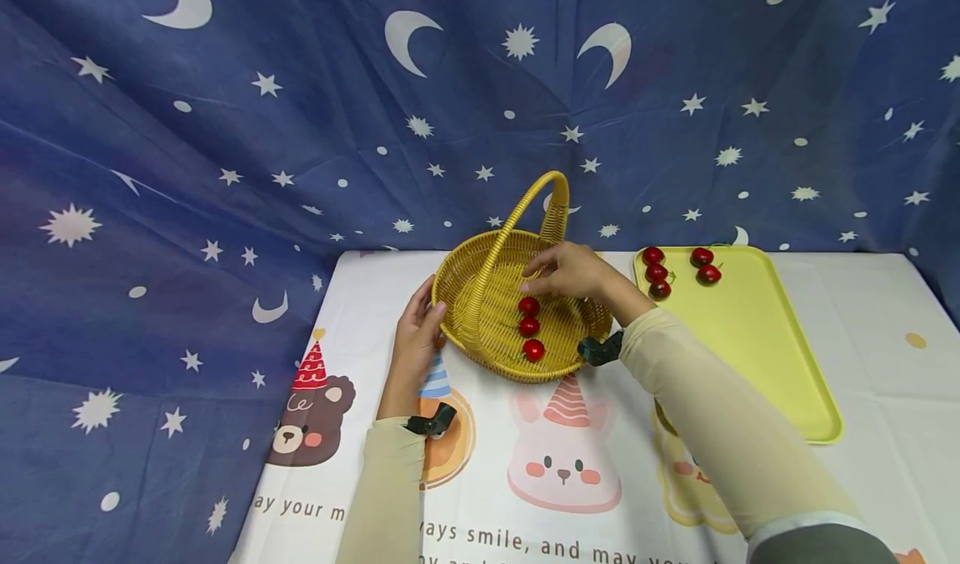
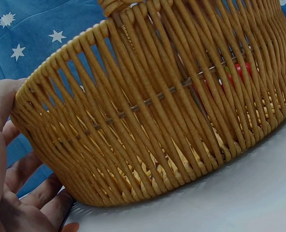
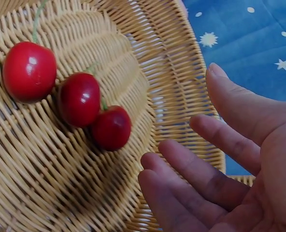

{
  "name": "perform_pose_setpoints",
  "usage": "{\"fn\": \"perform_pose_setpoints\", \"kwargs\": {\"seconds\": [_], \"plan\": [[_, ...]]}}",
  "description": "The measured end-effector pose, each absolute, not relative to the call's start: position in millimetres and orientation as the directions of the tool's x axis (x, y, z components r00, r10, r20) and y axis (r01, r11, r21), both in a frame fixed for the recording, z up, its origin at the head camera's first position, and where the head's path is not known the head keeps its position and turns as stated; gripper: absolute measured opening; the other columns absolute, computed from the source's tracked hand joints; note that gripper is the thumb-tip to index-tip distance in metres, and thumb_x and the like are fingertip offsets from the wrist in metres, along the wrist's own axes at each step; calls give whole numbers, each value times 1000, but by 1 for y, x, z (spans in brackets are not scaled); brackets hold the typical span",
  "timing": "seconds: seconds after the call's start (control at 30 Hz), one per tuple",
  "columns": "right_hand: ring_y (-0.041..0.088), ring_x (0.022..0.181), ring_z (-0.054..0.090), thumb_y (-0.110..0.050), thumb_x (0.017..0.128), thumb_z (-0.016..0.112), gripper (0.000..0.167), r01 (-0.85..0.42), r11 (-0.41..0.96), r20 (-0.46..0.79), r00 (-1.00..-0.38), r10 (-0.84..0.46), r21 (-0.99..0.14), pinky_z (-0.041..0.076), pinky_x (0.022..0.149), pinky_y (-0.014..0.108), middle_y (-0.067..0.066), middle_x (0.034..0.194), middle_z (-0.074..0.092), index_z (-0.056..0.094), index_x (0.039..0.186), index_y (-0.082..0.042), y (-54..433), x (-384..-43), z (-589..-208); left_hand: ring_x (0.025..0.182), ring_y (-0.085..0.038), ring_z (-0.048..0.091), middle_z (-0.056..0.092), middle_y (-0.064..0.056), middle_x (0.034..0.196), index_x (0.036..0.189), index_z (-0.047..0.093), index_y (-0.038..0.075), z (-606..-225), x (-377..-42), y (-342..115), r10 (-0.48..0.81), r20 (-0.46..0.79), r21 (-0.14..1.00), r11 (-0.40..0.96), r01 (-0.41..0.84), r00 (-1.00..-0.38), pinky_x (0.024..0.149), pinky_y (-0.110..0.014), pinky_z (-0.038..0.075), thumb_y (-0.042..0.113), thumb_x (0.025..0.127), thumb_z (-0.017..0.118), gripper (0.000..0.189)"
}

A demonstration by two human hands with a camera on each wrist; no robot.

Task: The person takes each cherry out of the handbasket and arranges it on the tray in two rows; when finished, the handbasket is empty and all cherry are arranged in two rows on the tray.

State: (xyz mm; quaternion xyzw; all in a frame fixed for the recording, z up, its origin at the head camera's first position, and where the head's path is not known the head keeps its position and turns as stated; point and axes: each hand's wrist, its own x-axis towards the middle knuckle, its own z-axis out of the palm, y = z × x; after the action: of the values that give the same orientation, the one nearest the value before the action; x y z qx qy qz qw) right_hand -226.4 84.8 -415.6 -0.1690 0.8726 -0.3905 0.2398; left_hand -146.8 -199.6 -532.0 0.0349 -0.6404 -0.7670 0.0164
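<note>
A yellow wicker basket with an arched handle stands on the table, and my left hand holds its left side. In the left wrist view the thumb of my left hand lies at the rim of the wicker basket, the other fingers against its outer wall. Over the basket's inside hovers my right hand, fingers spread and nothing between them. Three red cherries with green stems lie in a row on the woven bottom, the nearest cherry towards me. The right wrist view shows a cherry apart from my right hand.
Right of the basket lies a yellow tray with several cherries near its far edge; my right forearm crosses its near left side. A printed white cloth covers the table. Behind hangs a blue curtain with moons and stars.
</note>
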Motion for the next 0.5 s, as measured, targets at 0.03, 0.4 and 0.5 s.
{"fn": "perform_pose_setpoints", "kwargs": {"seconds": [0.03,0.4,0.5], "plan": [[30,89,69,-36,88,80,47,-108,643,-292,-826,-483,-759,57,77,37,10,105,76,73,125,-8,83,-227,-418,145,-13,44,45,10,158,152,49,30,-532,-147,-200,-69,-33,983,-181,-20,-997,106,-21,47,27,101,66,53],[28,120,59,-43,87,80,42,-141,728,-325,-827,-459,-671,50,96,41,10,137,65,77,117,-14,71,-229,-426,144,-15,44,45,9,158,152,48,29,-531,-147,-201,-59,-29,981,-194,-17,-998,104,-19,48,27,101,65,54],[26,115,61,-46,87,79,42,-146,754,-346,-821,-454,-641,50,94,39,7,131,68,78,116,-16,68,-230,-429,144,-14,44,45,9,158,152,48,29,-531,-147,-200,-60,-30,980,-199,-17,-998,104,-19,48,28,101,66,54]]}}
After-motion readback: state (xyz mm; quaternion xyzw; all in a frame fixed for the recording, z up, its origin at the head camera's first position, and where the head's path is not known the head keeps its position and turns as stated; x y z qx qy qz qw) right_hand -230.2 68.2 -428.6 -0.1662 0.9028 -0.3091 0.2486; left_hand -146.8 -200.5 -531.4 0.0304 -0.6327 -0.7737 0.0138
